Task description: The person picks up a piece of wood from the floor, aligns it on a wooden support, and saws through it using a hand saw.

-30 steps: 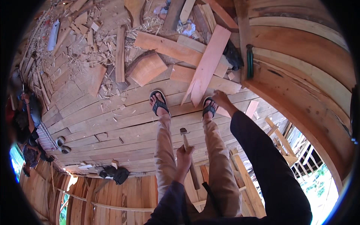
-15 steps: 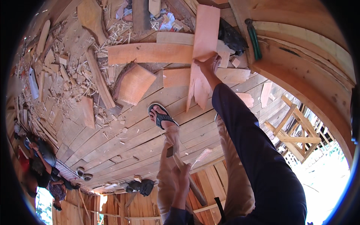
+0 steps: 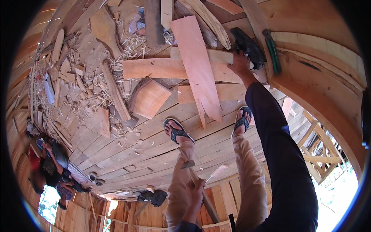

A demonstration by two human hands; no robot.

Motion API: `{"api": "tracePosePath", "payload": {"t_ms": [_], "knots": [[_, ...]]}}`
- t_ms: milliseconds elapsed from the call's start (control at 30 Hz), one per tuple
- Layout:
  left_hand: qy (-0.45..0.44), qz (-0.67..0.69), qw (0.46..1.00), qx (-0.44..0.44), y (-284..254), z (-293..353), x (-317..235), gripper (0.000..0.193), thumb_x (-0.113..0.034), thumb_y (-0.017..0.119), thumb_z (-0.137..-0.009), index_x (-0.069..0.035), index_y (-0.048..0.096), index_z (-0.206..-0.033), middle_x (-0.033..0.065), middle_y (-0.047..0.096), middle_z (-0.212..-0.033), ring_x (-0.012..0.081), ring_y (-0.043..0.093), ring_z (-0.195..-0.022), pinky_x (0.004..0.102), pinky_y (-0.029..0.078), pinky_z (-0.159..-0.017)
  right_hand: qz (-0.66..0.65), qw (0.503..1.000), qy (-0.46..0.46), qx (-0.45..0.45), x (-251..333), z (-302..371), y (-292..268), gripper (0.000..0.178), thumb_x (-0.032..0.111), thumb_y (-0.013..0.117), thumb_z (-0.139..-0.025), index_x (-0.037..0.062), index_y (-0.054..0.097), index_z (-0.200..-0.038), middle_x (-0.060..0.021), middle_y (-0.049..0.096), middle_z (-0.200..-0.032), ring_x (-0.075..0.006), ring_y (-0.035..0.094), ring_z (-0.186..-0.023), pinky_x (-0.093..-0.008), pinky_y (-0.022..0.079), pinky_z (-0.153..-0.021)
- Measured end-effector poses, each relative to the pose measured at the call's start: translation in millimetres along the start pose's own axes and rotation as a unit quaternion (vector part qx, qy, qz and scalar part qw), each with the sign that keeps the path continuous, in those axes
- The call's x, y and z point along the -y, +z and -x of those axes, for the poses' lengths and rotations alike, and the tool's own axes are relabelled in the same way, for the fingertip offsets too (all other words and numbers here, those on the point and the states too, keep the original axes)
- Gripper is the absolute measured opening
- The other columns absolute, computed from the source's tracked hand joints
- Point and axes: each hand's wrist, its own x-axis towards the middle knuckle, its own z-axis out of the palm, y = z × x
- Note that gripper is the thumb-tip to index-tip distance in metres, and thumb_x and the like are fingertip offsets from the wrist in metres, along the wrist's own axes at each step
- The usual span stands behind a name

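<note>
A wooden-handled tool with a small dark metal head [image 3: 188,164] is in my left hand [image 3: 194,188], its fingers wrapped round the handle in front of my legs. My right hand [image 3: 241,65] is stretched out at the lower left edge of a crumpled black bag [image 3: 250,48], thumb and fingers apart; whether it touches the bag is unclear. Left of that hand, a long pinkish plank [image 3: 197,65] with a split, jagged near end lies across a wide orange-brown board [image 3: 154,69]. A smaller board [image 3: 187,94] sits partly under the plank.
Green-handled pliers [image 3: 272,54] rest against the curved wooden side wall at right. Offcuts and shavings litter the left floor, around a squarish wood block [image 3: 150,98]. My sandalled feet stand on the planks. A person [image 3: 48,162] sits at far left.
My right hand has let go of the pinkish plank and moved right to the black bag. The plank now lies slanted, its far end to the left. The left hand keeps its tool.
</note>
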Motion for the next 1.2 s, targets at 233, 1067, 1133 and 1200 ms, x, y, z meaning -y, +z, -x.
{"api": "tracePosePath", "payload": {"t_ms": [233, 1067, 1133, 1200], "knots": [[0.02, 0.019, 1.0, 0.007, 13, 2, 8, 0.02, -0.019, 0.069, -0.079, -0.001, 0.061, -0.076, 0.0003, 0.055, -0.068, 0.0088, 0.049, -0.067, 0.0282, 0.038, -0.06, -0.116, 0.989, -0.07, 0.064, -16, 22, -45, 0.068, 0.041, 0.079, -0.061, 0.0031, 0.059, -0.114, -0.0212, 0.061, -0.116, -0.0365, 0.062, -0.104, -0.0426, 0.05, -0.089], [0.058, 0.058, 0.997, 0.002, 43, -9, 65, 0.034, -0.031, 0.064, -0.078, 0.003, 0.06, -0.073, 0.0095, 0.053, -0.058, 0.0154, 0.051, -0.057, 0.0375, 0.041, -0.055, -0.423, 0.902, 0.032, 0.082, 23, 287, -31, 0.069, 0.035, 0.052, -0.094, 0.0103, 0.023, -0.151, -0.0237, 0.047, -0.136, -0.0391, 0.05, -0.12, -0.0432, 0.04, -0.099], [0.057, 0.057, 0.997, 0.001, 42, -8, 66, 0.034, -0.031, 0.064, -0.079, 0.003, 0.059, -0.074, 0.0093, 0.053, -0.057, 0.0152, 0.051, -0.057, 0.0374, 0.041, -0.054, -0.37, 0.927, 0.03, 0.055, 34, 282, -26, 0.075, 0.039, 0.054, -0.092, 0.0088, 0.02, -0.151, -0.0287, 0.045, -0.133, -0.0437, 0.047, -0.12, -0.0475, 0.038, -0.1], [0.057, 0.069, 0.996, 0.004, 40, -7, 69, 0.035, -0.031, 0.063, -0.079, 0.002, 0.059, -0.074, 0.0092, 0.053, -0.057, 0.0151, 0.051, -0.057, 0.0374, 0.041, -0.054, -0.318, 0.947, 0.029, 0.027, 47, 274, -16, 0.081, 0.043, 0.056, -0.09, 0.0072, 0.017, -0.151, -0.0337, 0.043, -0.13, -0.0483, 0.043, -0.119, -0.0517, 0.036, -0.1]]}}
